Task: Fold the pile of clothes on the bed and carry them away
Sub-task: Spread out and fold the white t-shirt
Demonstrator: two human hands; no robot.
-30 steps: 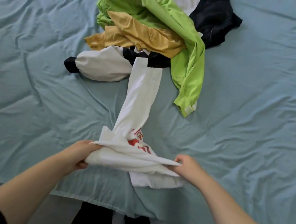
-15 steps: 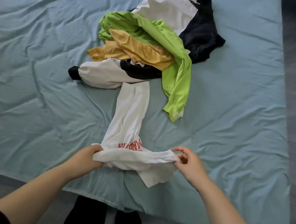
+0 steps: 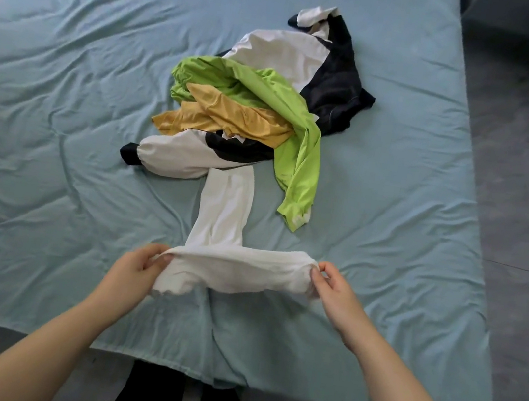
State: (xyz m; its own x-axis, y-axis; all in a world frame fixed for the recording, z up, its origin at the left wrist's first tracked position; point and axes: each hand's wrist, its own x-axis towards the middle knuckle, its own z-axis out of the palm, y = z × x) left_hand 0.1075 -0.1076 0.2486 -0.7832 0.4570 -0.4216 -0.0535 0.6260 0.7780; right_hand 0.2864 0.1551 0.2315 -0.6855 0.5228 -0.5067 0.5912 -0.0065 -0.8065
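- The left hand (image 3: 136,266) is clamped on the left end of a white garment (image 3: 235,266), fingers curled round bunched cloth.
- The right hand (image 3: 335,289) is pinched on its right end; the cloth is held stretched between both, near the bed (image 3: 64,99) edge.
- A far strip of it is run up to the pile (image 3: 254,105) mid-bed, its end tucked under a black-and-white jacket (image 3: 176,157).
- Risk: if pulled nearer, the jacket and the green top (image 3: 297,157) could be dragged along. A crooked fold is likely from the bunched grip.

Soft, even daylight fills the scene, fairly bright, with no glare. Creases in the bed (image 3: 68,72) sheet cast only faint shadows. The wide lens bows the bed's edges, and the floor (image 3: 517,192) corners darken. Focus is slightly soft throughout.
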